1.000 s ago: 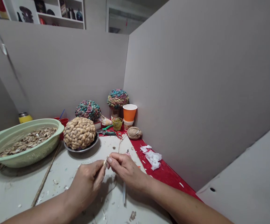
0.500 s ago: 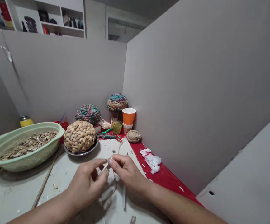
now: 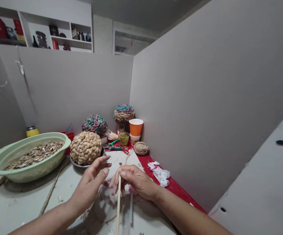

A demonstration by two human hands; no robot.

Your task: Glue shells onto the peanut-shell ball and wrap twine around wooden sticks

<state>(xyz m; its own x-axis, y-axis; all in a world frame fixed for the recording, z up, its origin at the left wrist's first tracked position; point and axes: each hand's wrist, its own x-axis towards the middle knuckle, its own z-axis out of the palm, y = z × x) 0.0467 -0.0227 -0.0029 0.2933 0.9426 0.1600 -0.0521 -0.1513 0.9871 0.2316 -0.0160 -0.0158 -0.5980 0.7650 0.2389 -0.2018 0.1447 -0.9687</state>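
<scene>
My right hand (image 3: 133,181) pinches the upper end of a thin pale stick (image 3: 118,209), which points down toward me past the bottom edge. My left hand (image 3: 92,182) is just left of it, fingers spread and holding nothing. A thin strand of twine trails from the twine ball (image 3: 141,148) toward my right hand and loops faintly on the table below; whether the fingers also grip it I cannot tell. Under my right hand lies a narrow greyish strip (image 3: 131,209), with something pink, partly hidden, at its upper end.
A green basin (image 3: 31,168) of flat brown shells or husks stands left, beside a long brown stick (image 3: 52,187). Ahead are a peanut-covered ball (image 3: 86,147) in a metal bowl, two multicoloured balls (image 3: 94,124), pliers (image 3: 115,148), an orange cup (image 3: 135,128) and crumpled white tissue (image 3: 161,175).
My left hand has let go of the pale stick and drawn back left, its fingers opening. The stick has swung to point down toward me in my right hand. The view has tilted slightly upward.
</scene>
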